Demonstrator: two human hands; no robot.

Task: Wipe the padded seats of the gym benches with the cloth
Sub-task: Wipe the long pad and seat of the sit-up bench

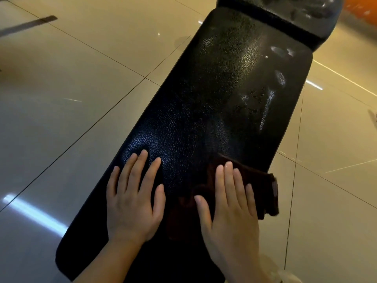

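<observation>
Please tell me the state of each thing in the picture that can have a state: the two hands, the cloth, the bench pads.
left hand: flat, fingers straight, resting on the long pad.
right hand: flat, fingers straight, pressing on the cloth.
cloth: dark brown, folded, lying near the pad's right edge.
long pad: black, wet streaks and droplets on the far right part.
far pad: black, with shiny marks.

On the bench pad, the left hand lies left of the cloth under the right hand.
</observation>
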